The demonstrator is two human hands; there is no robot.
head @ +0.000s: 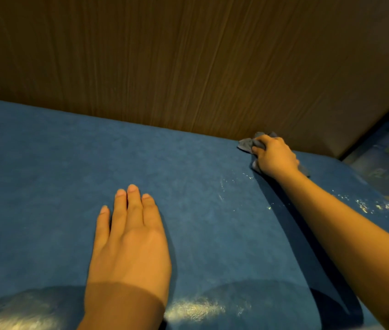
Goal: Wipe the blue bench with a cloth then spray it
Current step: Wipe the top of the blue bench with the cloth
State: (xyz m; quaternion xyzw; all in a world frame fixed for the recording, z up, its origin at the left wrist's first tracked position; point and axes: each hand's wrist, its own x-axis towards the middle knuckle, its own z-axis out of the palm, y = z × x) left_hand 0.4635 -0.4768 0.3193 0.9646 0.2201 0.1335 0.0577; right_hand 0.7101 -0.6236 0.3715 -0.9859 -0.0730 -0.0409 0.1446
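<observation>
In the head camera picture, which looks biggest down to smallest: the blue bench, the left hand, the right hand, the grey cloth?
1. Blue bench
2. Left hand, though it is nearer the camera
3. Right hand
4. Grey cloth, mostly hidden in the right hand's grip

The right hand (275, 157) covers most of the grey cloth (248, 144) near the far right corner of the blue bench (45, 175); only crumpled ends show beyond the fingers and behind the wrist. The bench runs out of frame at the left, bottom and right edges. The left hand (129, 246) is cut off at the wrist by the bottom edge. Lettering on the dark object (388, 177) beyond the bench's right edge is too blurred to read.
</observation>
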